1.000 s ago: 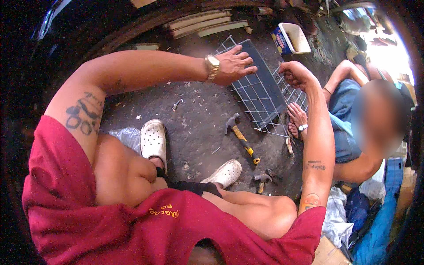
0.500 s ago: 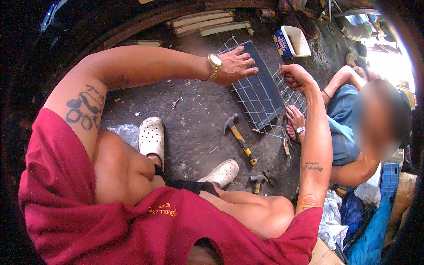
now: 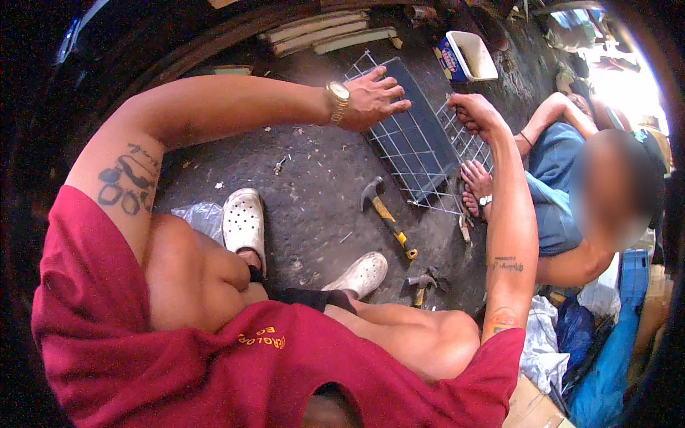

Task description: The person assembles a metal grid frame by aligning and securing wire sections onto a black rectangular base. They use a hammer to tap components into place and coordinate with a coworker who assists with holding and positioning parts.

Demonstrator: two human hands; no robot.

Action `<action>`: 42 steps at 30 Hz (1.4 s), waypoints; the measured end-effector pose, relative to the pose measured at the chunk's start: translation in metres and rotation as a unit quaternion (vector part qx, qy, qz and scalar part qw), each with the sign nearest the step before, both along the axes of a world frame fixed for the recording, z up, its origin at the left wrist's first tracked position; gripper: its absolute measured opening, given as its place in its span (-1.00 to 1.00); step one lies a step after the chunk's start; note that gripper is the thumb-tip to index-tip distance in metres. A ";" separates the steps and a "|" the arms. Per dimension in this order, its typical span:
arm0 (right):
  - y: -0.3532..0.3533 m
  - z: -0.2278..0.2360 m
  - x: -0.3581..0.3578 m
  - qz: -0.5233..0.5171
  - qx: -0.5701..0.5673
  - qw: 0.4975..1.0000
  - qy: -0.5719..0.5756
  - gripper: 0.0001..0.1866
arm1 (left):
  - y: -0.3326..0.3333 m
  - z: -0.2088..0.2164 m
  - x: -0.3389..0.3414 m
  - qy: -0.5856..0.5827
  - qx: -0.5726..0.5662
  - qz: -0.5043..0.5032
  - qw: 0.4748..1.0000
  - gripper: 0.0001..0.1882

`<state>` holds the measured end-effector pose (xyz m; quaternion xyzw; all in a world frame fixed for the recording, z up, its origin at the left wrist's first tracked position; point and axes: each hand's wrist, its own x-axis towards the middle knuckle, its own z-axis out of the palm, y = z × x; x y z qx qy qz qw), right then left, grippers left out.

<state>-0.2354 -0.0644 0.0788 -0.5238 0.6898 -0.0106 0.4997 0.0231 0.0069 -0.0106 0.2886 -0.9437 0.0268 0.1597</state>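
Left hand point(image 3: 374, 100) spread over wire grid point(image 3: 408, 150), which lies on floor point(image 3: 314, 192); right hand point(image 3: 477, 114) curled, pinching grid's edge. Yellow-black hammer point(image 3: 387, 216) near grid. Yellow lettering point(image 3: 261, 341) on red shirt point(image 3: 164, 357); printed label point(image 3: 450, 60) on white-and-blue tub point(image 3: 488, 68).

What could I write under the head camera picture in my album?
Left hand and right hand by a wire mesh frame, a yellow-and-black hammer lying on the dark floor.
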 end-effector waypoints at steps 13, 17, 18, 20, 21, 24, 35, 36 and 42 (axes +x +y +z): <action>0.104 0.021 -0.072 0.162 -0.184 0.960 0.135 -0.61 | 0.000 0.010 0.000 -0.015 0.027 -0.008 0.999 -0.37; 0.144 0.030 -0.094 0.063 -0.214 0.973 0.054 -0.66 | 0.001 0.017 -0.002 -0.018 0.049 -0.006 0.999 -0.36; 0.155 0.031 -0.098 0.013 -0.201 0.979 0.004 -0.68 | 0.002 0.020 -0.003 -0.029 0.052 0.000 0.998 -0.36; 0.170 0.029 -0.107 0.048 -0.248 0.967 0.030 -0.68 | 0.003 0.024 -0.004 -0.050 0.058 0.003 0.997 -0.34; 0.178 0.027 -0.112 0.067 -0.275 0.958 0.044 -0.68 | 0.003 0.026 -0.004 -0.059 0.061 0.000 0.996 -0.34; 0.210 0.008 -0.128 0.063 -0.307 0.949 0.047 -0.66 | 0.003 0.027 -0.005 -0.075 0.052 0.004 0.996 -0.32; 0.308 -0.152 -0.097 -0.484 -0.282 0.801 -0.210 -0.79 | 0.002 0.041 -0.007 -0.135 0.083 0.001 0.987 -0.28; 0.314 -0.165 -0.090 -0.484 -0.263 0.811 -0.196 -0.80 | 0.002 0.042 -0.008 -0.145 0.080 0.000 0.986 -0.28; 0.341 -0.197 -0.055 -0.386 -0.166 0.896 -0.140 -0.81 | 0.007 0.045 -0.015 -0.090 0.075 -0.011 0.993 -0.30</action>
